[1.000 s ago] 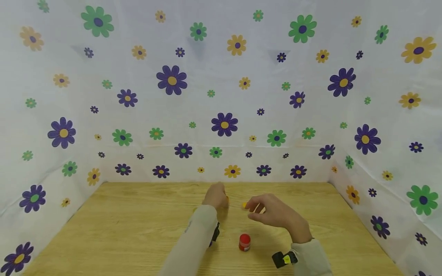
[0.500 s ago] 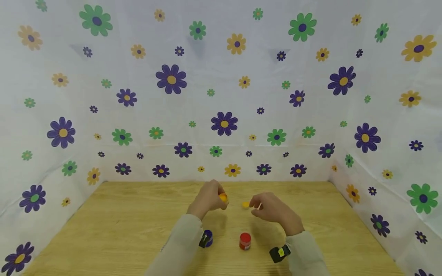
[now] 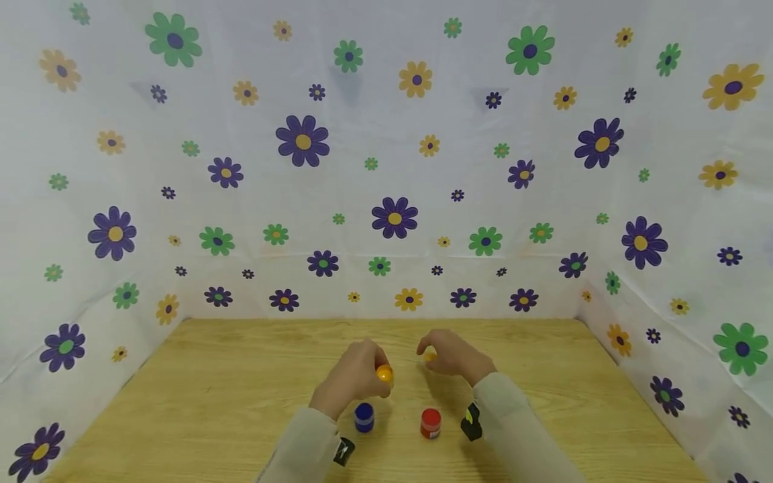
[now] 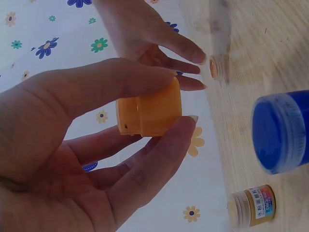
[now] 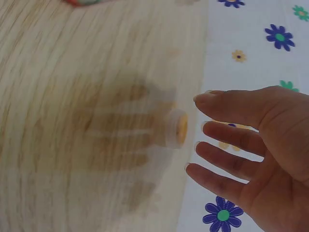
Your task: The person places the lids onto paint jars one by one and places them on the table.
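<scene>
In the head view my left hand [image 3: 353, 376] pinches a small orange paint jar [image 3: 384, 374] above the table. The left wrist view shows this orange jar [image 4: 150, 107] tilted on its side between thumb and fingertips. Farther right, my right hand [image 3: 449, 352] hovers over a small orange lid [image 3: 430, 357] on the table. In the right wrist view the fingers [image 5: 224, 157] are spread loosely and stand apart from the lid [image 5: 176, 128], which has a clear rim. Nearer stand a blue paint jar [image 3: 364, 417] and a red paint jar [image 3: 431, 424].
A labelled yellowish paint jar [image 4: 251, 208] stands on the wooden table [image 3: 241, 396], seen in the left wrist view. White cloth [image 3: 386, 181] printed with flowers rises behind the table and along both sides.
My left hand has lifted the orange jar and brought it nearer, uncovering the blue jar. My right hand has shifted left and forward over the orange lid.
</scene>
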Demonstrator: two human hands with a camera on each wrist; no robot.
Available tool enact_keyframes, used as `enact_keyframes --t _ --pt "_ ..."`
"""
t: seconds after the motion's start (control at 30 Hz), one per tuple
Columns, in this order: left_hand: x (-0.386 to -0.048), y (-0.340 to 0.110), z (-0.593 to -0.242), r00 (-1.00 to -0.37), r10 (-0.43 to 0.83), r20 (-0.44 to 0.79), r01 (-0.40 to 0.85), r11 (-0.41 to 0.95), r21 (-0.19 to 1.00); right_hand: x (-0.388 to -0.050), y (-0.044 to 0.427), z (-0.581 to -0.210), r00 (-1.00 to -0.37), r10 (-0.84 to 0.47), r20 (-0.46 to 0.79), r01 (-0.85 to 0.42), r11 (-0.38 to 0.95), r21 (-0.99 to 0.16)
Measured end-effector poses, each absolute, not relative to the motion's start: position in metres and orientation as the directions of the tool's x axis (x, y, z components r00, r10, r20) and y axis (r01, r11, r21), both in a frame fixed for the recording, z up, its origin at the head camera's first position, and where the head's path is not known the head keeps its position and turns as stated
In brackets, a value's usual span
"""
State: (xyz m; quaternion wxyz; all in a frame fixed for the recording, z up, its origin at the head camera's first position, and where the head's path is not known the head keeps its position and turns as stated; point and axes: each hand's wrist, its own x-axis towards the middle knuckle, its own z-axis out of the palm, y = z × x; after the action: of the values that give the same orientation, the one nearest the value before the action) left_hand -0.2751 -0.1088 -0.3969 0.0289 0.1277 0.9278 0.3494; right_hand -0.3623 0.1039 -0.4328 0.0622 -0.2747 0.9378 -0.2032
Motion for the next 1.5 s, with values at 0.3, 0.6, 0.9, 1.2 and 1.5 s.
enact_keyframes --t 0.3,0.6,0.9,1.2,1.5 --pt "-0.268 -0.114 -0.4 -0.954 0.3 0.011 0.221 0.676 0.703 -0.361 0.103 -0.438 -0.843 -0.532 -0.073 -0.467 0.793 -0.391" --pt "-0.262 -0.115 -0.402 -0.941 0.337 -0.025 0.208 0.637 0.742 -0.352 0.112 -0.438 -0.848 -0.524 -0.073 -0.469 0.808 -0.357" --pt "-0.258 -0.113 -0.404 -0.935 0.354 -0.005 0.231 0.62 0.749 -0.318 0.118 -0.395 -0.758 -0.649 0.071 -0.61 0.666 -0.429" --pt "-0.251 -0.111 -0.403 -0.923 0.384 -0.012 0.24 0.6 0.763 -0.276 0.112 -0.366 -0.733 -0.676 0.077 -0.592 0.577 -0.563" --pt "-0.245 -0.107 -0.401 -0.892 0.449 0.052 0.335 0.58 0.743 -0.255 0.101 -0.352 -0.658 -0.742 0.13 -0.653 0.476 -0.589"
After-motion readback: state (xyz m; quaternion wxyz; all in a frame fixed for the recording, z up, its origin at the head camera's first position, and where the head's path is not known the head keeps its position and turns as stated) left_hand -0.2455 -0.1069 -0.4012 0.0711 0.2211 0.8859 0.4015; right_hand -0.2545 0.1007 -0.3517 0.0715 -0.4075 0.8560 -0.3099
